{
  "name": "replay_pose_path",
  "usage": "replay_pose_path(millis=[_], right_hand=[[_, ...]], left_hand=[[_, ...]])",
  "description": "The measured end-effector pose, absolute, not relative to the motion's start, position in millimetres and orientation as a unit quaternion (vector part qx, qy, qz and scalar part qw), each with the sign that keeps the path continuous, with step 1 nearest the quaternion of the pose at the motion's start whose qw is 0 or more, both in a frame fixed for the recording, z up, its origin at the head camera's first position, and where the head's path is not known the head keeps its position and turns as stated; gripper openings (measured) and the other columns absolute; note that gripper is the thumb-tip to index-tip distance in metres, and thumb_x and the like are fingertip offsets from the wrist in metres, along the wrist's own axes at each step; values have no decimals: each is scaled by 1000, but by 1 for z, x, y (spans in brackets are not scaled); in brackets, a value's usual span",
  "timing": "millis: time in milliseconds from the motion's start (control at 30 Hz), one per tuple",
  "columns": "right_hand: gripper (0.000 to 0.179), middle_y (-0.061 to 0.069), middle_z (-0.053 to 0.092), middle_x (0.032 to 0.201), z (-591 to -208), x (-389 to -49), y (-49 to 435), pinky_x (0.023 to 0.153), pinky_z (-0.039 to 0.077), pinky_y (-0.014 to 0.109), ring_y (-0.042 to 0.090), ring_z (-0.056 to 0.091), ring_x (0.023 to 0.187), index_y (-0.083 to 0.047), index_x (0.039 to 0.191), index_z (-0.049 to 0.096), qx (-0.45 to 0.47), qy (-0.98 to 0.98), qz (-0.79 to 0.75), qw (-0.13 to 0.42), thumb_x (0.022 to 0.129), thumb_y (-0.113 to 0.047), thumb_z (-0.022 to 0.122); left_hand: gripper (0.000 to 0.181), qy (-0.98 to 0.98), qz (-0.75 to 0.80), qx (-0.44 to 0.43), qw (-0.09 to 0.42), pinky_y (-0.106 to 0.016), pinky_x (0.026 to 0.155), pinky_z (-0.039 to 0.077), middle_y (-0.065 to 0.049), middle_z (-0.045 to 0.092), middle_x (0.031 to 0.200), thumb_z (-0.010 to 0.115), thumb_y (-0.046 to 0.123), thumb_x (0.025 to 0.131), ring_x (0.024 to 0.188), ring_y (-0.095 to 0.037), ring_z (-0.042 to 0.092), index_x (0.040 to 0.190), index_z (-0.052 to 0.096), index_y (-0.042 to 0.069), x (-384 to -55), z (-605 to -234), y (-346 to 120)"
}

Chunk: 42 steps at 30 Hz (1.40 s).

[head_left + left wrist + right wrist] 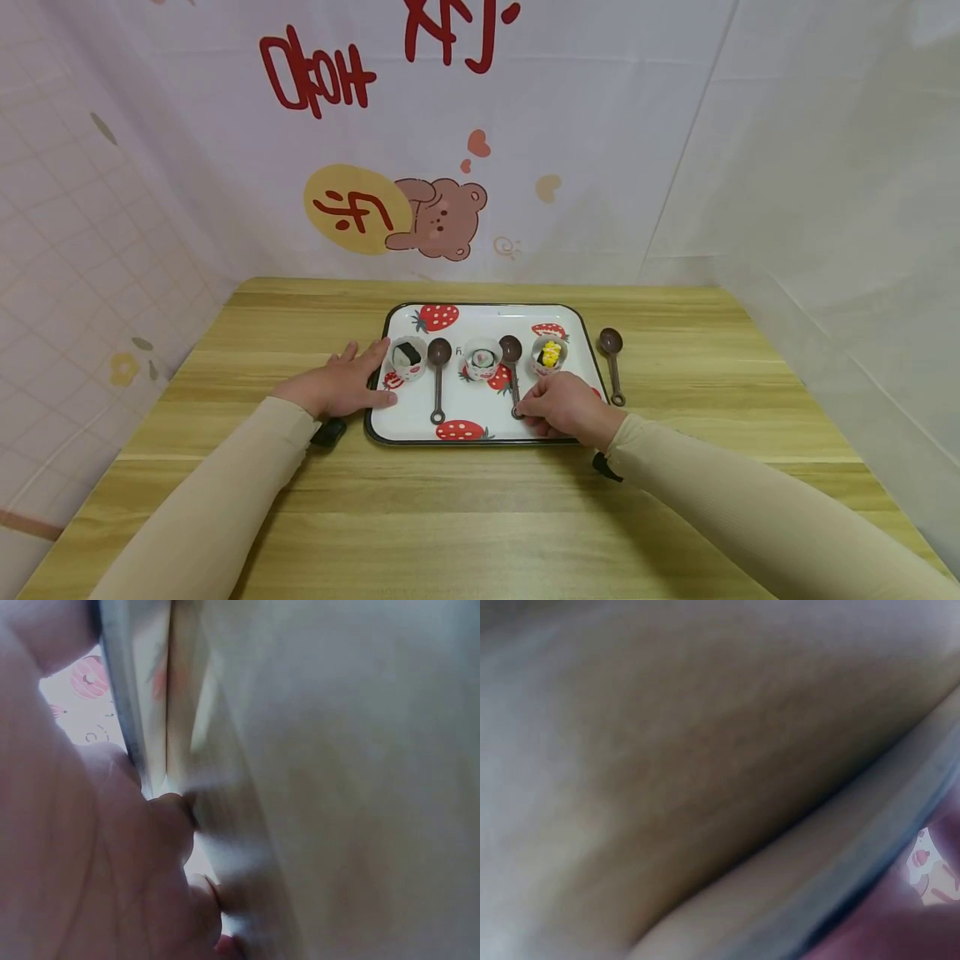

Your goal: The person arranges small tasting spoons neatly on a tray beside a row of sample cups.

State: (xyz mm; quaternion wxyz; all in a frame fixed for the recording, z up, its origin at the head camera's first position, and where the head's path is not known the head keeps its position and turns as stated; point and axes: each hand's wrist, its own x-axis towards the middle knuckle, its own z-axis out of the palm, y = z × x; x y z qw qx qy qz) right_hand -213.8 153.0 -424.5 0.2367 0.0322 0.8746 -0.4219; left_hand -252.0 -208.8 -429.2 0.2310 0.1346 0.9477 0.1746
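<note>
Middle spoon (512,358): on the tray (405,421), between the middle cup (480,375) and the right cup (536,357); handle end sits at my right fingertips.
Right hand (567,407): thumb and index pinch that ring-tipped handle end; other fingers curl under, partly hidden.
Right pose: comes in over the tray's near right edge, back of hand up, fingers pointing left, knuckles just below the right cup. Forearm slants in from lower right.
Left hand (342,387): holds nothing; fingers extended and spread, thumb out, both reaching across the tray's left rim. Fingertips just beside the left cup (410,372); can't tell if they touch it.
Left pose: palm down, forearm slanting in from lower left.
Middle spoon axis: runs near to far, bowl away from me, ring end toward me, leaning slightly right at the near end.
Left spoon (439,360): flat on tray between left and middle cups, bowl far, nearly parallel to the middle spoon.
Right spoon (612,348): on the table (480,517) just right of the tray, bowl far.
Cups: 3 in a row, 1 food piece in each.
Wrist views: mostly blurred; neither shows the pinch.
</note>
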Motion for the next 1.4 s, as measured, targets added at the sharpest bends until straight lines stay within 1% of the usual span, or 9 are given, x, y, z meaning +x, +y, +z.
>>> replay_pose_path(millis=[167, 367, 500, 867, 1133, 1400], right_hand=[[11, 3, 70, 70, -425, -214, 153, 56, 54, 25, 11, 61, 60, -7, 89, 77, 33, 873, -428, 233, 95, -16, 77], [10, 5, 71, 76, -424, -212, 155, 57, 55, 26, 13, 64, 65, -8, 99, 77, 17, 876, -426, 225, 96, -18, 77], [14, 5, 71, 80, -424, -211, 157, 58, 55, 26, 13, 64, 67, -7, 105, 76, 3, 875, -431, 220, 96, -18, 77], [23, 5, 73, 89, -422, -208, 163, 61, 55, 25, 13, 63, 69, -6, 113, 75, -22, 872, -445, 202, 95, -19, 78], [24, 6, 73, 90, -421, -208, 168, 63, 55, 26, 15, 63, 71, -7, 114, 74, -19, 866, -456, 205, 94, -20, 79], [29, 4, 75, 91, -418, -208, 174, 67, 56, 27, 17, 64, 75, -7, 117, 74, -43, 874, -445, 190, 93, -23, 80]], left_hand=[[107, 947, 176, 135, 233, -76, 124, 3, -16, 6, 178, 64, 63, 97, 161, -54, -6, 171, 3, 17, -252, -429, -209], [107, 946, 176, 137, 234, -75, 125, 2, -15, 6, 178, 64, 63, 97, 161, -53, -6, 171, 2, 16, -252, -429, -209], [107, 946, 175, 135, 235, -76, 124, 3, -15, 6, 178, 64, 63, 97, 161, -53, -6, 171, 2, 17, -253, -428, -209], [108, 948, 168, 136, 234, -77, 124, 5, -15, 7, 178, 63, 65, 96, 161, -54, -5, 171, 3, 17, -254, -429, -209], [108, 948, 170, 132, 236, -77, 124, 3, -15, 6, 178, 64, 64, 96, 161, -53, -6, 171, 2, 17, -254, -429, -209], [108, 948, 169, 130, 237, -78, 124, 6, -15, 7, 178, 64, 65, 96, 161, -53, -4, 171, 3, 18, -253, -427, -208]])
